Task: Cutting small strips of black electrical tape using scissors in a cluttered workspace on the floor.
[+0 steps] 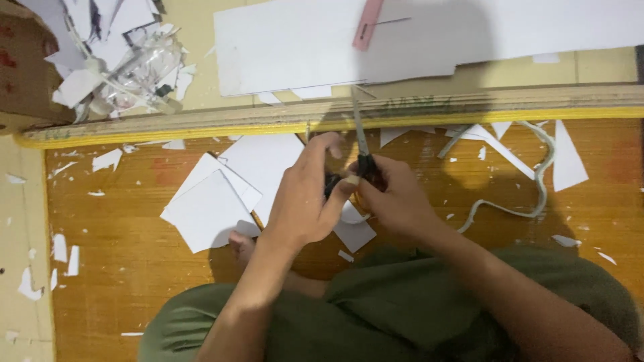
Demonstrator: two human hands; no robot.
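Observation:
My right hand (396, 198) grips the black handles of a pair of scissors (361, 137), whose blades point away from me toward the wooden board's edge. My left hand (305, 194) is closed over something small and dark right beside the scissor handles; I cannot tell what it is. A small white offcut (355, 234) lies under both hands. Cut white sheets (215, 204) are stacked on the wooden floor just left of my left hand.
A large white sheet (429, 40) with a pink strip (368, 23) lies beyond a thick board edge (201, 124). A pile of scraps and clear plastic (131, 64) sits top left. A curled white strip (537, 194) and triangles of paper lie right. My green-clad knees fill the bottom.

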